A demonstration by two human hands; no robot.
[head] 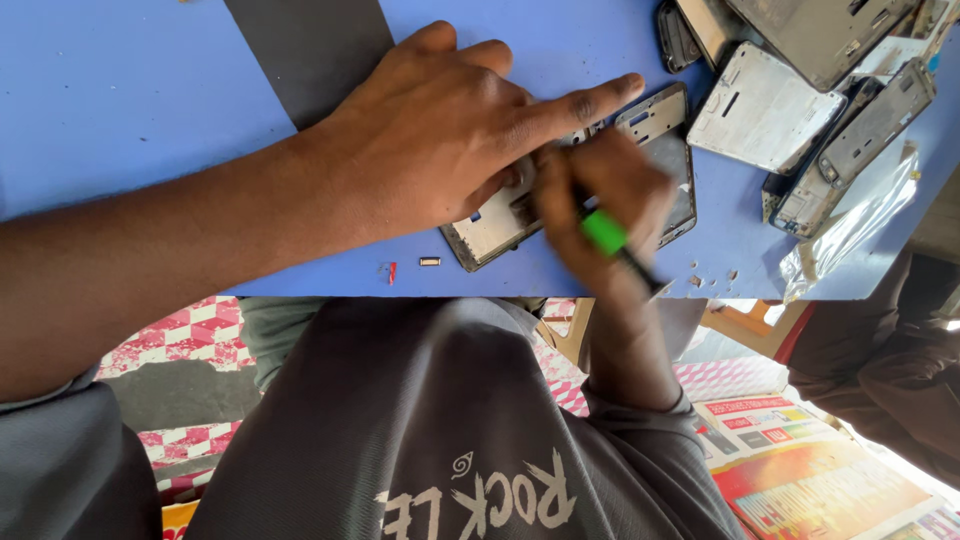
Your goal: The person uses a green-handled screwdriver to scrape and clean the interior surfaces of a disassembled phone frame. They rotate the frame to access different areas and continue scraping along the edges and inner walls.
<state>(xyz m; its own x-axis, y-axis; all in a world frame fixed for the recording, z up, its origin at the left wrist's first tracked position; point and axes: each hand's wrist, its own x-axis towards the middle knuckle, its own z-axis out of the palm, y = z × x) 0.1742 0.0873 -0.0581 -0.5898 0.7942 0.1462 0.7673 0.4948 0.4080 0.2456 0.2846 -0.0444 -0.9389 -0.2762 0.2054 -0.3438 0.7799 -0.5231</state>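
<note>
A phone frame (655, 150) lies on the table (130, 110), spare frames (800, 90) piled to its right

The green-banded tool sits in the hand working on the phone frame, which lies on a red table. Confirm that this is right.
Not quite: the table is blue, not red, as the head view shows. The rest stands: the right hand holds the green-banded tool over the phone frame, while the left hand presses the frame down.
</note>
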